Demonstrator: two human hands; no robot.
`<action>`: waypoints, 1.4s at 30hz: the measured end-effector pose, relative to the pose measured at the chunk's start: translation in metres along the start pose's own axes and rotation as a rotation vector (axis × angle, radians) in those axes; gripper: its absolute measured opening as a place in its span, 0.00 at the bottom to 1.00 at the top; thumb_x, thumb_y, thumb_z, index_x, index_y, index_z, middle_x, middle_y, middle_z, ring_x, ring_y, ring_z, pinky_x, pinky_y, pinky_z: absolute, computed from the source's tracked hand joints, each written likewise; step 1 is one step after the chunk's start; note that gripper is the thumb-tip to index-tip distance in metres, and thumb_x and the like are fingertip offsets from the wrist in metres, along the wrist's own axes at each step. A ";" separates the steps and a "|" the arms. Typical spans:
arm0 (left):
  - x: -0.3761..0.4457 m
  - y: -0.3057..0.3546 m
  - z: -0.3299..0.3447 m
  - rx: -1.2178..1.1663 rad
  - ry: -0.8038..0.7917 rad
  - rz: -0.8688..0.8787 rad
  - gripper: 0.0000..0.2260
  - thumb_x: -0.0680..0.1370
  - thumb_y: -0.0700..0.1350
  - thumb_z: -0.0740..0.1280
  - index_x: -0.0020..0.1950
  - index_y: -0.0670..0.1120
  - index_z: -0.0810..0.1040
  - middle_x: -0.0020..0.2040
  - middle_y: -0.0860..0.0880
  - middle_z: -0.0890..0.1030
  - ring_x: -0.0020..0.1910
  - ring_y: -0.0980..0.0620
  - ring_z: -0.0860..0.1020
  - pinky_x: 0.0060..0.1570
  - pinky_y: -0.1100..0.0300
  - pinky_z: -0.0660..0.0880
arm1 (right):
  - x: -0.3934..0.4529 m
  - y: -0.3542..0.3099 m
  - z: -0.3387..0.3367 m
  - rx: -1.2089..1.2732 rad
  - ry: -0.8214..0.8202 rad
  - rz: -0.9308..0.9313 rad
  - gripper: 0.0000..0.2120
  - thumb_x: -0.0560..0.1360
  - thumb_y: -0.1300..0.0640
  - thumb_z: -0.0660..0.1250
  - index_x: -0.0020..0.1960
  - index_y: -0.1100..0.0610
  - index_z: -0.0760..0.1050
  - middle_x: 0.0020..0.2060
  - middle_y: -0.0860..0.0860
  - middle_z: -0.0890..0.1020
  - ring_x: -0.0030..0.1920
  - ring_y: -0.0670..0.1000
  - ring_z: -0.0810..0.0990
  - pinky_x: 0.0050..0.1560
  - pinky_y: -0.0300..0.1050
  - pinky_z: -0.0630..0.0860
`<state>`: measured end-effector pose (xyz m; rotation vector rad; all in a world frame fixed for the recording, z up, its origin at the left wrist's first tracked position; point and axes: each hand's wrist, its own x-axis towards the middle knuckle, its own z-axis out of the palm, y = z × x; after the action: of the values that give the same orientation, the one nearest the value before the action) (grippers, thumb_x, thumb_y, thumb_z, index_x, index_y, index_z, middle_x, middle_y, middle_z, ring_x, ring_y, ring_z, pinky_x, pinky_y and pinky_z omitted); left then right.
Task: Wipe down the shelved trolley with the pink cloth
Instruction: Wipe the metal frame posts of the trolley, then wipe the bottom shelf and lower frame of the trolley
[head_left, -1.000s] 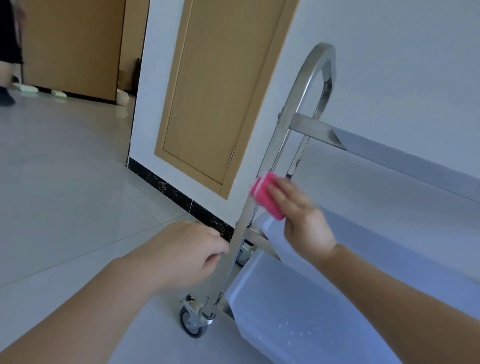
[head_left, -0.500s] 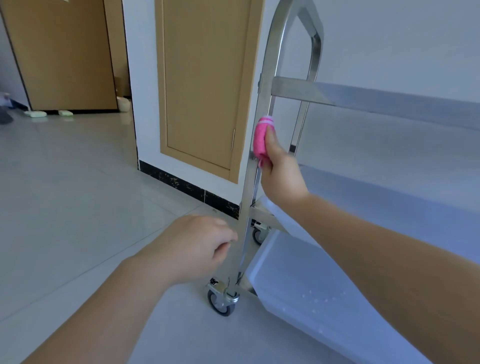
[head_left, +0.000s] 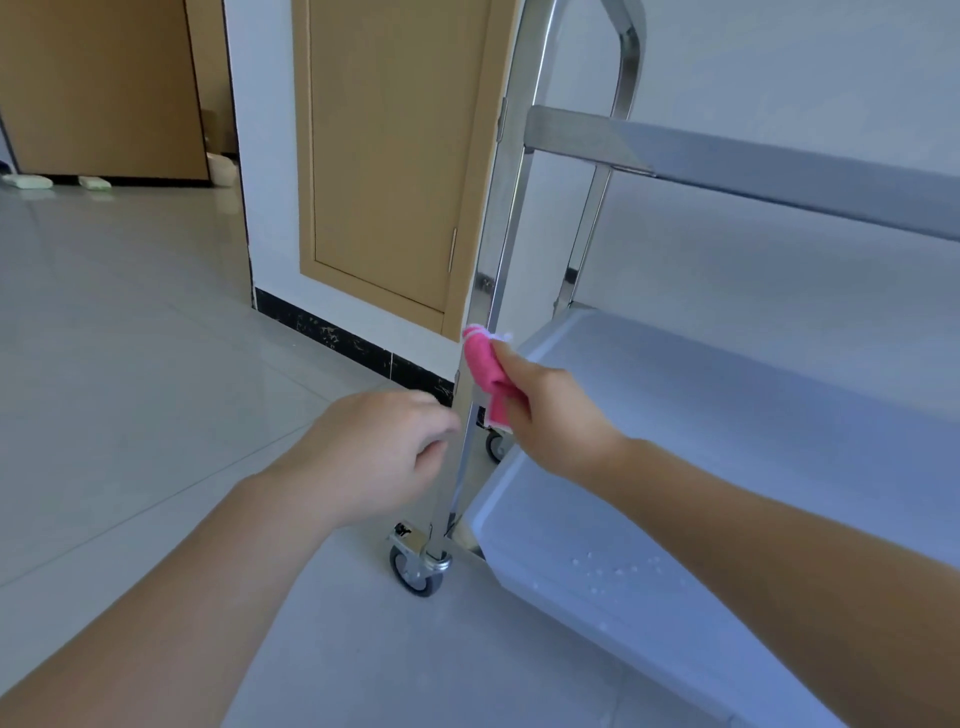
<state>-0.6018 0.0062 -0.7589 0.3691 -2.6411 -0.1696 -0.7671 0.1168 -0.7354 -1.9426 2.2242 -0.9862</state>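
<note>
The steel trolley (head_left: 511, 171) stands at the right, its near upright post running from the top of the view down to a caster. My right hand (head_left: 550, 410) grips the folded pink cloth (head_left: 485, 371) and presses it against that post, level with the middle shelf (head_left: 727, 395). My left hand (head_left: 374, 452) hovers just left of the post, lower down, fingers loosely curled with nothing in them, apparently not touching the metal. The bottom shelf (head_left: 597, 566) carries a few white specks.
A caster wheel (head_left: 415, 569) sits on the pale tiled floor under the post. Behind the trolley is a white wall with a tan wooden door (head_left: 384, 156) and a black skirting strip (head_left: 343, 335). A doorway with pale slippers (head_left: 28, 181) lies far left.
My right hand has slid the pink cloth down the post, from below the top shelf to the middle shelf's level. The view has tilted slightly. My left hand stayed beside the post.
</note>
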 end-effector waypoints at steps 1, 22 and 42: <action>0.001 0.001 0.000 -0.051 0.030 -0.011 0.09 0.76 0.49 0.59 0.53 0.53 0.76 0.47 0.54 0.79 0.45 0.51 0.77 0.42 0.51 0.76 | -0.010 -0.001 -0.001 -0.007 0.034 -0.010 0.26 0.76 0.68 0.54 0.71 0.52 0.65 0.42 0.52 0.79 0.35 0.34 0.74 0.40 0.20 0.67; 0.030 0.135 0.112 -0.592 -0.421 0.149 0.17 0.67 0.49 0.73 0.51 0.56 0.70 0.47 0.57 0.77 0.46 0.60 0.76 0.47 0.61 0.75 | -0.190 0.057 -0.018 0.250 -0.008 0.527 0.17 0.75 0.65 0.63 0.59 0.48 0.72 0.41 0.36 0.82 0.44 0.33 0.79 0.46 0.25 0.70; 0.060 0.245 0.227 -0.610 -0.618 0.204 0.10 0.71 0.38 0.62 0.48 0.50 0.65 0.43 0.48 0.76 0.40 0.48 0.74 0.37 0.55 0.70 | -0.324 0.164 -0.070 -0.091 -0.118 0.949 0.24 0.70 0.61 0.61 0.64 0.43 0.70 0.48 0.43 0.76 0.41 0.44 0.77 0.41 0.36 0.70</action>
<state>-0.8150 0.2361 -0.8897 -0.1948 -2.9882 -1.1423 -0.8696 0.4422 -0.8780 -0.6988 2.6456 -0.5906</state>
